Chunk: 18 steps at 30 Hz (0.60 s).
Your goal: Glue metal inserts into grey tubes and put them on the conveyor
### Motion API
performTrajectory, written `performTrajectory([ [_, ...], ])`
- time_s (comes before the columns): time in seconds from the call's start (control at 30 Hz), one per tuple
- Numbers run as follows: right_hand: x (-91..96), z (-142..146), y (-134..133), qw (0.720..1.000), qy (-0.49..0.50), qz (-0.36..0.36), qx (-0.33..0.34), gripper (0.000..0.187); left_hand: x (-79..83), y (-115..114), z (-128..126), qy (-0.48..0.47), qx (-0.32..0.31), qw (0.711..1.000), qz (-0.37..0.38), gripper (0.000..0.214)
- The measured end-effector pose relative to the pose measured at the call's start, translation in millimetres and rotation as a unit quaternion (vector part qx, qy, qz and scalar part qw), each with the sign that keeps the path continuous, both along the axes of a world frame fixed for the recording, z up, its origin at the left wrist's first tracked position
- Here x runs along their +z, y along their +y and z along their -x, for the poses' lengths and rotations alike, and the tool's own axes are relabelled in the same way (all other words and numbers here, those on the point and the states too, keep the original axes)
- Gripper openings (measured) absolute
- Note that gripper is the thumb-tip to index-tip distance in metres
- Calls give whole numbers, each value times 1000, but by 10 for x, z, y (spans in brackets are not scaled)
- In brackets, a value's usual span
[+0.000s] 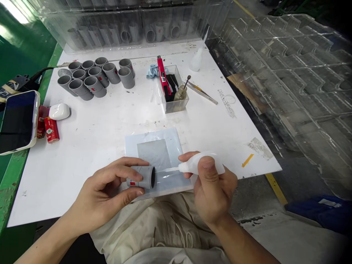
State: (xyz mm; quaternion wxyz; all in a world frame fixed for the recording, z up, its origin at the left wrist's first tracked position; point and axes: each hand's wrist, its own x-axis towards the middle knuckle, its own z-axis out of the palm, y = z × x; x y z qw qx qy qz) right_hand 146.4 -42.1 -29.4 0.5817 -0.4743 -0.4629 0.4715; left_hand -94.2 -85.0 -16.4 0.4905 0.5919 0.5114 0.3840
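Fingers and thumb of my left hand are closed round a grey cylindrical sleeve with a small red mark. It lies on its side, its dark opening facing right. My right hand grips a white squeeze bottle, thumb on its body. The bottle's thin clear nozzle points left toward the sleeve's opening, with a small gap between. Beneath both hands lies a pale blue sheet in clear plastic with a grey square on it.
Several grey sleeves stand at the back left. A clear box holds a red cutter and a small bottle; tweezers lie beside it. Another squeeze bottle stands behind. A phone is left; clear trays are right.
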Motion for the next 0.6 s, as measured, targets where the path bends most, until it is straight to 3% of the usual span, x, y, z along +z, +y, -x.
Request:
performTrajectory([
  [0.23, -16, -51, -30, 999, 30, 2, 44, 37, 6, 8, -23, -1, 0, 1000, -1, 24],
  [0.4, -35, -46, -12, 998, 63, -6, 14, 39, 10, 17, -26, 33, 16, 999, 9, 52],
  [0.5, -23, -30, -9, 997, 77, -15, -2, 37, -8, 11, -28, 44, 15, 999, 0, 45],
  [0.6, 3, -15, -9, 997, 75, -5, -10, 36, -26, -8, -32, -5, 30, 1000, 8, 42],
])
